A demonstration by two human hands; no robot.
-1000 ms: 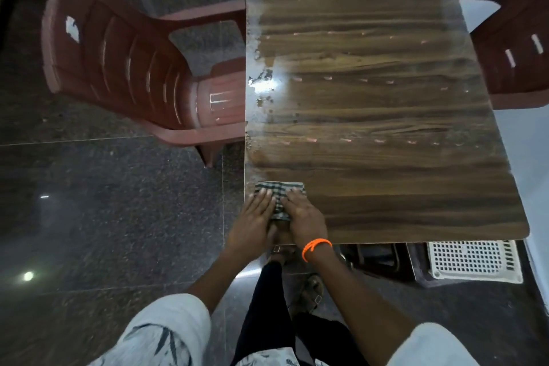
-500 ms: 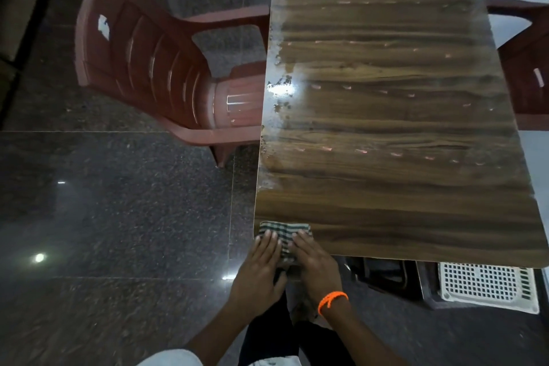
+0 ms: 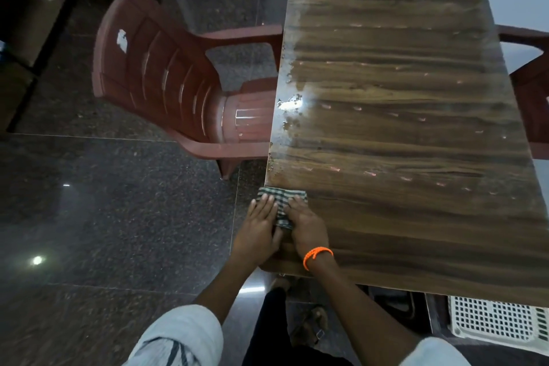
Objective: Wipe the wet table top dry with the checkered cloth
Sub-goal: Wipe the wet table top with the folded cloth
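Hands [image 3: 282,224] flat on folded checkered cloth [image 3: 281,198], glossy woodgrain table top [image 3: 401,128].

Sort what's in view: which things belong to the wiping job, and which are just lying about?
In the job:
cloth, under both hands
left hand and right hand, pressing flat on it
table, wet film along its left side

Just about:
chair at the left
second chair at the right
white basket under the table
floor
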